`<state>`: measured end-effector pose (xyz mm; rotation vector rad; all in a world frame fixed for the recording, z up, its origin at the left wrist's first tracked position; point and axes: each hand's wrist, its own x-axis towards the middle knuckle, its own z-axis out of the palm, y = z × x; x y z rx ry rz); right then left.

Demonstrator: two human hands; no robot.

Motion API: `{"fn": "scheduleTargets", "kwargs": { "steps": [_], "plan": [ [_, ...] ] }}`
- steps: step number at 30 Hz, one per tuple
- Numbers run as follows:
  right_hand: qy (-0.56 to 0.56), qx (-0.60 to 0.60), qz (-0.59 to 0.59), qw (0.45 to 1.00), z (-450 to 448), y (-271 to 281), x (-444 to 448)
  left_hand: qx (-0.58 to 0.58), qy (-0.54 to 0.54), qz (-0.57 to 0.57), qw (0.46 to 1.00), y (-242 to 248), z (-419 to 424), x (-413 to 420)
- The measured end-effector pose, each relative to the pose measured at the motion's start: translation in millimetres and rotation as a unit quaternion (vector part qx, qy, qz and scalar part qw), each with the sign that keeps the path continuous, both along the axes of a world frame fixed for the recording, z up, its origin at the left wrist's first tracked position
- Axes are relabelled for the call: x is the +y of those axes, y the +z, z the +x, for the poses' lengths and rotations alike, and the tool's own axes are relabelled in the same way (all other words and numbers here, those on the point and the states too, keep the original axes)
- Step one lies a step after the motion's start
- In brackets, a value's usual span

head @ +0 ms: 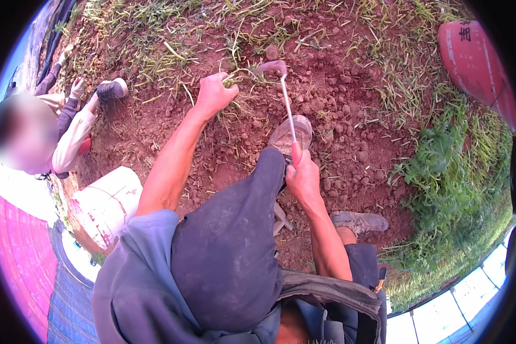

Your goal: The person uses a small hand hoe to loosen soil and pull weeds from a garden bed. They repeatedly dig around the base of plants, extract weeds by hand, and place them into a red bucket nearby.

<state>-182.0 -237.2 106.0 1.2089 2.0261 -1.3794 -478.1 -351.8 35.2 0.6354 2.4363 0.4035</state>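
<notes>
My left hand (216, 91) is closed around a bunch of green plant stems (234, 76) just above the red-brown soil. In my right hand (304, 178) is the pinkish handle of a hand hoe (287, 101). Its thin metal shaft points away from me, and the angled blade (271, 66) is slightly blurred, close to the stems on the right. Whether the blade touches the stems or the soil I cannot tell. Crumbly clods (322, 101) of soil lie around and under the tool.
A white bucket (112, 202) bearing red writing stands at my left. Beyond it another person (71, 142) sits low to the ground. A red container (475, 64) is at the upper right. Leafy green plants (438, 172) grow on the right. Cut stems (163, 69) litter the soil ahead.
</notes>
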Motion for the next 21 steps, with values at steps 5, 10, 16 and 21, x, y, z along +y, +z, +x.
{"fn": "scheduleTargets", "kwargs": {
  "steps": [5,10,16,21],
  "plan": [
    [-0.06,0.033,0.05,0.996,4.0,-7.4,6.5,0.042,0.03,0.009,0.999,-16.2,-12.5,29.2],
    [-0.076,0.001,0.052,0.996,5.7,-6.3,12.1,-0.014,-0.04,-0.052,0.998,-25.7,-11.0,63.0],
    [-0.078,0.018,0.058,0.995,7.0,-10.6,5.2,0.025,-0.047,-0.073,0.996,-34.2,-8.7,62.0],
    [-0.084,0.009,0.058,0.995,4.5,-16.8,5.6,-0.026,-0.032,0.042,0.998,-25.3,-9.2,48.4]
  ]
}}
